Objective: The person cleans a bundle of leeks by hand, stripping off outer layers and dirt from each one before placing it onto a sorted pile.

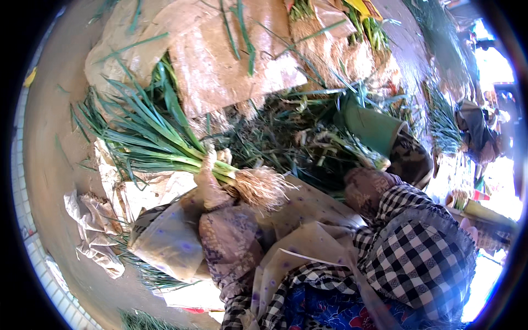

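Note:
My left hand (208,179), in a pale glove, is closed around a bunch of onion-like greens (170,144). Their long green leaves fan out to the upper left, and the shaggy tan roots (261,187) stick out to the right, above my lap. On the right, my patterned right sleeve (367,190) reaches to the edge of a heap of loose leaves (286,135). Near that cuff lie some pale stalk ends (379,163). The fingers of my right hand are hidden or too dim to make out, so its grip does not show.
Tan sacking (231,71) with stray leaves spreads ahead, beside root-covered bundles (341,55). A green curved sheet (374,126) stands beyond my right arm. A speckled see-through plastic apron (308,203) covers my lap. Crumpled pale sacks (96,225) lie left. Another person (478,132) is at far right.

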The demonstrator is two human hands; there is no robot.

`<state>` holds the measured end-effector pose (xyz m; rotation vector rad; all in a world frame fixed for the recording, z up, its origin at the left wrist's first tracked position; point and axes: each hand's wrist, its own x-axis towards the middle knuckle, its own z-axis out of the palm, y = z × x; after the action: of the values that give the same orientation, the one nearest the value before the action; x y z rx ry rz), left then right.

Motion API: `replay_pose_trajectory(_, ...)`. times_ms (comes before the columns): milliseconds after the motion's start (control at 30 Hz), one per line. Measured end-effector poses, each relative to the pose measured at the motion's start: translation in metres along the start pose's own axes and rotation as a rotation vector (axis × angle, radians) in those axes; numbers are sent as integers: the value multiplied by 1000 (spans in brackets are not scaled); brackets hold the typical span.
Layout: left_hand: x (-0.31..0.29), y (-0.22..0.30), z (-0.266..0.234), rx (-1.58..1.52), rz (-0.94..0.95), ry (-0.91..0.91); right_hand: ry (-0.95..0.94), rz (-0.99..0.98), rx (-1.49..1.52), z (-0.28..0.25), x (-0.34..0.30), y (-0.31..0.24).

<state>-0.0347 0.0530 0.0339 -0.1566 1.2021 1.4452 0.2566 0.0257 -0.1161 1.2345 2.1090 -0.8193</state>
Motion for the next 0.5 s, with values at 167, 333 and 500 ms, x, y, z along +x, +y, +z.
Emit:
replay_pose_trajectory(167, -21, 16, 8, -92, 183, -186, -47, -79, -16, -6, -11, 19)
replay_pose_trajectory(333, -32, 43, 7, -56, 397, -293, 235, -251, -37, -68, 8, 24)
replay_pose_trajectory(500, -18, 43, 1, -44, 356, -249, 1080, -160, 242, -257, 69, -30)
